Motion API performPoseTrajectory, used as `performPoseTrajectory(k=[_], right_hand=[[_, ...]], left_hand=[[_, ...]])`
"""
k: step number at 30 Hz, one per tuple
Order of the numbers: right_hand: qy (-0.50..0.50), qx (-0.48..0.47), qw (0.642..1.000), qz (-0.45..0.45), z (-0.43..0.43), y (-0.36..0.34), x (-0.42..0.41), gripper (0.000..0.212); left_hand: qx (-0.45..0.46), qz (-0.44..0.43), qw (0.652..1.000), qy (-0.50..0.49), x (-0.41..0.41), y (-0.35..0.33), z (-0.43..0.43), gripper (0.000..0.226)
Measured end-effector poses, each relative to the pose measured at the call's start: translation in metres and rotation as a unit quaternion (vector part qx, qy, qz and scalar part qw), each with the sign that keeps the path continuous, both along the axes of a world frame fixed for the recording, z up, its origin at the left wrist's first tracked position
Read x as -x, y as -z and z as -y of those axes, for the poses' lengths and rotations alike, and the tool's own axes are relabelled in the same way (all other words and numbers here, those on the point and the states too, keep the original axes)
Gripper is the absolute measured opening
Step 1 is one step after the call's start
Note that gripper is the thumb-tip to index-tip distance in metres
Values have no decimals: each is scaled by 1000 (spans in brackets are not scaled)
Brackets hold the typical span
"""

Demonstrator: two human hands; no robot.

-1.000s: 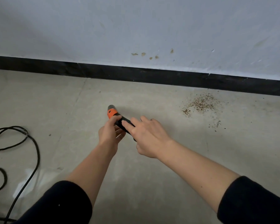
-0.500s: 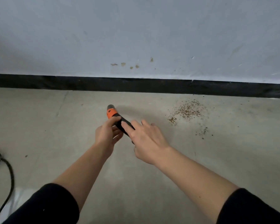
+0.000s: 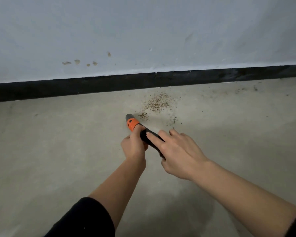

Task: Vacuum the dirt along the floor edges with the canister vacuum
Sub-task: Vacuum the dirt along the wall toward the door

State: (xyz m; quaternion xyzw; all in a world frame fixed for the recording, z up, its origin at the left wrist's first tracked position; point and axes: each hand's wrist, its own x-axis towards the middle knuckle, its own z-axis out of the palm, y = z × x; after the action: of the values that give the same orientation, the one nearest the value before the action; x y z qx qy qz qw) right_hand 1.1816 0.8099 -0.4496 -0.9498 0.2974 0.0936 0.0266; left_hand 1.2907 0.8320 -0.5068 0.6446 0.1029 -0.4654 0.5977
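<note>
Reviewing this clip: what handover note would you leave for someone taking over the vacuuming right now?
Left hand grips the orange-collared vacuum nozzle; right hand lies over the black tube, fingers extended, thumb hidden.
Nozzle tip sits just short of the dirt pile by the black baseboard; more specks lie further right.
Done: nozzle at the pile. Left: vacuum the pile, then the specks.

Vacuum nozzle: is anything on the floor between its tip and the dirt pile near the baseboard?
Nothing visible does. Only bare floor separates the nozzle from the dirt pile, whose nearest crumbs lie just beyond its tip.
</note>
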Motion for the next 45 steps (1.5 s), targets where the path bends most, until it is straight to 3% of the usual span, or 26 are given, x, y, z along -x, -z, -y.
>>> performPoseTrajectory(k=[15, 27, 45], right_hand=[[32, 19, 999, -30, 8, -13, 47, 70], [18, 22, 1000, 1, 14, -2, 4, 68], [60, 35, 997, -20, 29, -9, 20, 70]], left_hand=[[10, -35, 996, 79, 43, -1, 10, 17], [4, -14, 1000, 24, 4, 5, 19, 16], [33, -45, 995, 78, 21, 9, 42, 16]])
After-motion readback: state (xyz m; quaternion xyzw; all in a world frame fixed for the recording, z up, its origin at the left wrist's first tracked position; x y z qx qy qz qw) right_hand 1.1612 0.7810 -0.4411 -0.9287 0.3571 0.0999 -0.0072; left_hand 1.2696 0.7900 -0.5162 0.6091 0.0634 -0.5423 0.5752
